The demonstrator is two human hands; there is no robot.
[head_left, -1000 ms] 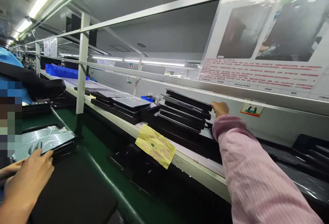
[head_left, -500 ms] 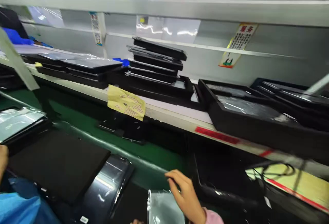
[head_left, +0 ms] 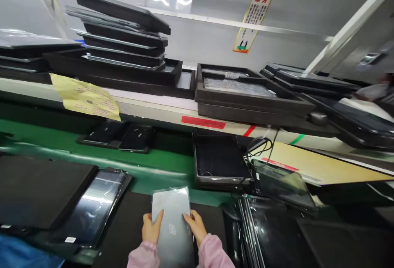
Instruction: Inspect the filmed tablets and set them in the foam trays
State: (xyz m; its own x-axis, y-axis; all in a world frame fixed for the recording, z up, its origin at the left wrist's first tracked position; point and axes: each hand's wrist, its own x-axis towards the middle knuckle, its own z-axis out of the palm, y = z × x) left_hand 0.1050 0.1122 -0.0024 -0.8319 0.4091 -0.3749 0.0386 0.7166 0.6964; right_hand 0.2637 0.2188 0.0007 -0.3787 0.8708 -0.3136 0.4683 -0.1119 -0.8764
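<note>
Both hands, left hand (head_left: 151,229) and right hand (head_left: 195,227), have a closed grip on the sides of the bagged silver tablet (head_left: 171,223) over the black mat (head_left: 129,223), so I'd keep it level, thumbs off the slippery film.

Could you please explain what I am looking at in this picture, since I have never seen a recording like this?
There is no machine here: a person wears a camera on the head, which looks forward and down at their own two bare hands. The left hand and the right hand, both in pink sleeves, grip the two long edges of a silver tablet in a clear plastic bag, back side up. It is over a dark mat beside a green conveyor belt. To the left lies a glossy dark tablet. On the shelf behind the belt stands a stack of black trays, with more black trays to its right. A yellow paper sheet hangs from the shelf edge.
</note>
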